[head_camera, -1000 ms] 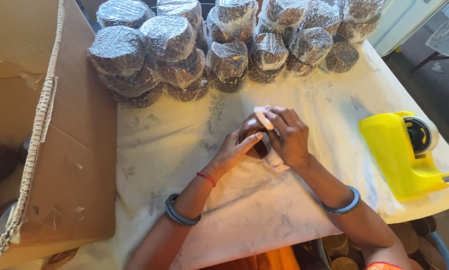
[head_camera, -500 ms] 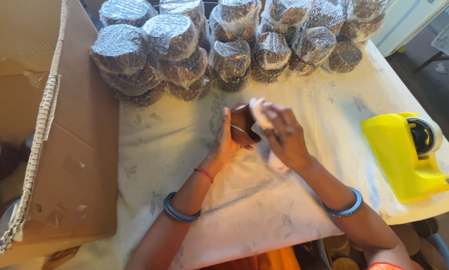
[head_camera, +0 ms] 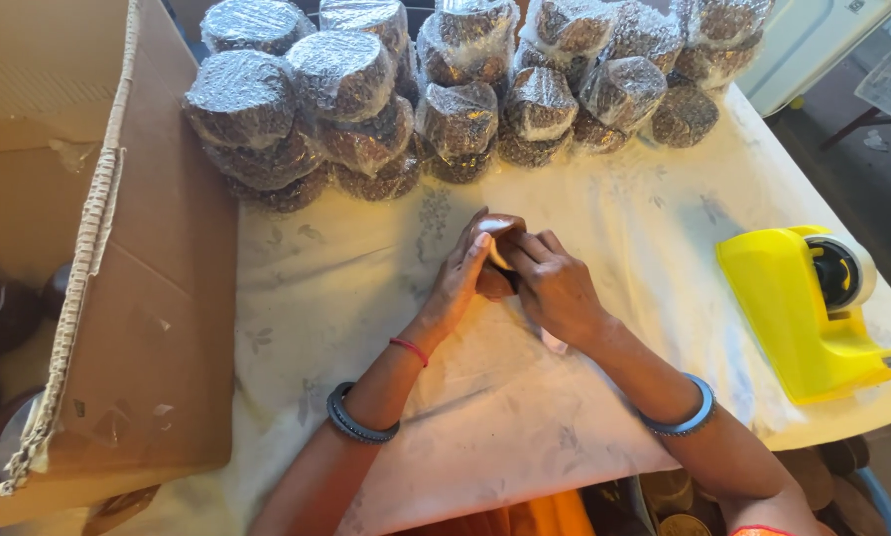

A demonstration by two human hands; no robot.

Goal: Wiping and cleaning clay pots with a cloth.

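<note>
Both my hands meet at the middle of the table over a small round dark object [head_camera: 492, 230] partly covered by clear wrap. My left hand [head_camera: 462, 278] presses its fingers against the object's left side. My right hand [head_camera: 555, 288] grips it from the right, fingers curled over the wrap. Most of the object is hidden between the palms. A piece of the clear wrap [head_camera: 553, 341] sticks out below my right hand.
Several plastic-wrapped round bundles [head_camera: 366, 99] are stacked along the table's far edge. An open cardboard box [head_camera: 118, 298] stands at the left. A yellow tape dispenser [head_camera: 813, 308] sits at the right on the white patterned tablecloth [head_camera: 317, 298].
The hands have turned the small object and folded the wrap around it; the loose white wrap held up by the right hand earlier is now drawn in tight.
</note>
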